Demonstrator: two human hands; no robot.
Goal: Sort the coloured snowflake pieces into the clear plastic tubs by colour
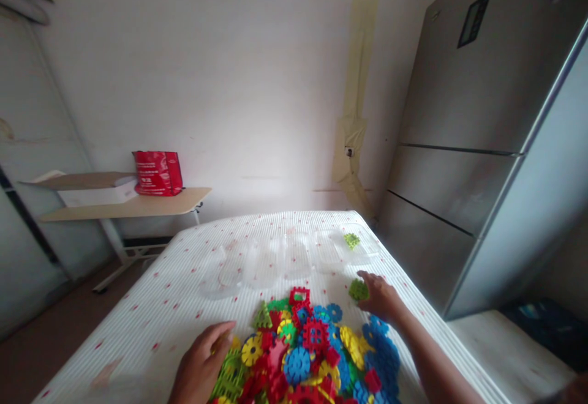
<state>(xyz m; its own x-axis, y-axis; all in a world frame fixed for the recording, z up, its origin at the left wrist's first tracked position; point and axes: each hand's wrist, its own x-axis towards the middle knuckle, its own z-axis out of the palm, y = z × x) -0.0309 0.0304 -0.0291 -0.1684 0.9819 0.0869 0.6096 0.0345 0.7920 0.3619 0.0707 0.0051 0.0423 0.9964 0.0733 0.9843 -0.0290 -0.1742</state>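
A heap of plastic building pieces (298,364) in red, blue, yellow and green lies at the near side of the table. My left hand (204,361) rests at the heap's left edge, fingers stretched and slightly curved, beside light-green pieces (229,373). Above the heap's right side, my right hand (379,295) grips a light-green building piece (358,290) between thumb and fingers. Just beyond it stands a row of clear plastic containers (296,256). Another light-green piece (351,240) sits in the rightmost container.
A striped cloth with red marks covers the table (169,294). To the right rises a tall grey refrigerator (452,128). A side table (184,201) at the left bears a red bag (158,173) and a white box (98,194). Behind is a wall.
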